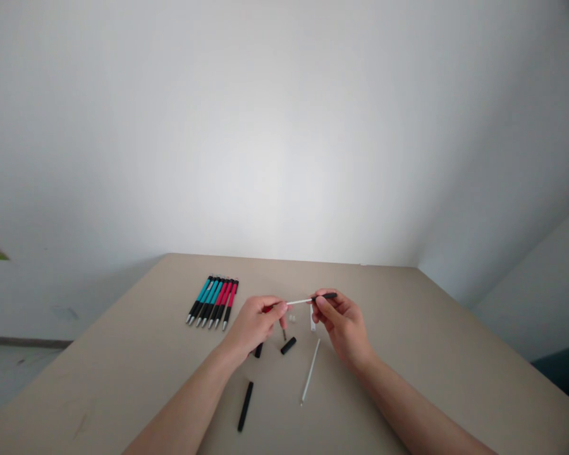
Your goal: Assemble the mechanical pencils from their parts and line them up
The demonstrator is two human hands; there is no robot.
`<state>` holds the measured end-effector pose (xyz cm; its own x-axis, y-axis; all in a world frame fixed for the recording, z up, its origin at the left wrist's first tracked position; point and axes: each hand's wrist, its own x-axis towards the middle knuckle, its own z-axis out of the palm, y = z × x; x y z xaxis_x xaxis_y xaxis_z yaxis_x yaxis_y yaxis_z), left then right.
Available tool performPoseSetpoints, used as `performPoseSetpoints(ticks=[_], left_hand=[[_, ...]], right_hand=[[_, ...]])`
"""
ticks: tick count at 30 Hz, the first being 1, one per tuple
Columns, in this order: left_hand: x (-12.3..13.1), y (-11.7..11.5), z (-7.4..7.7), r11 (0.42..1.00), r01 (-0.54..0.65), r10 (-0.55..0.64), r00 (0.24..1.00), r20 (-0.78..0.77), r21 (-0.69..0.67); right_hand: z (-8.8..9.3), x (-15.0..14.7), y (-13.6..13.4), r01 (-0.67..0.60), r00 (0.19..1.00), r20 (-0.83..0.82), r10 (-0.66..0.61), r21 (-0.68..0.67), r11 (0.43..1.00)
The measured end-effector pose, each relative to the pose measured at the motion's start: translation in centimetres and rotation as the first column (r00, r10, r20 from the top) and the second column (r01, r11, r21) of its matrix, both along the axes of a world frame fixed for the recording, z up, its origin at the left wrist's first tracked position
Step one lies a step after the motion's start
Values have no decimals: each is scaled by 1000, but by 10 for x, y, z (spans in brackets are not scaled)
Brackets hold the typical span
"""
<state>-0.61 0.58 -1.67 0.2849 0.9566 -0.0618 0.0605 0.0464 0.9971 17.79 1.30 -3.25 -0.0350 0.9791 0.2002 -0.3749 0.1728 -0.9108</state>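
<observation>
My left hand [260, 320] is closed in a pinch on a red pen barrel [267, 309], mostly covered by the fingers. A thin white refill [299, 302] runs from it across to my right hand [345, 328]. The right fingers pinch a black pen grip [329, 296], which sits around or against the refill's far end; I cannot tell which. Below the hands lie a short black piece [288, 345], another white refill [310, 373] and a small metallic part [284, 334]. A black piece [258, 350] shows partly beside my left wrist.
Several assembled pens [213, 302], blue and red with black grips, lie in a row at the left. A black tube [245, 406] rests near the front. Small clear bits [292, 318] and a white strip [313, 318] lie behind the hands. The beige table [408, 328] meets a white wall.
</observation>
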Motion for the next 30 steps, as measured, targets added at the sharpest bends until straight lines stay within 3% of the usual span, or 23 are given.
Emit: performPoseSetpoints(ticks=[9, 18, 25, 30], left_hand=[[4, -5, 8, 971, -199, 183, 976, 121, 136], [5, -2, 4, 991, -106, 93, 986, 141, 86], [4, 1, -4, 981, -135, 120, 987, 108, 140], [2, 0, 0, 959, -209, 186, 974, 132, 194]], right_hand=[[2, -3, -5, -66, 998, 15, 67, -75, 995], [-2, -7, -8, -203, 962, 162, 218, -104, 974], [2, -8, -12, -287, 905, 305, 296, -75, 955], [-2, -6, -10, -271, 918, 290, 272, -45, 961]])
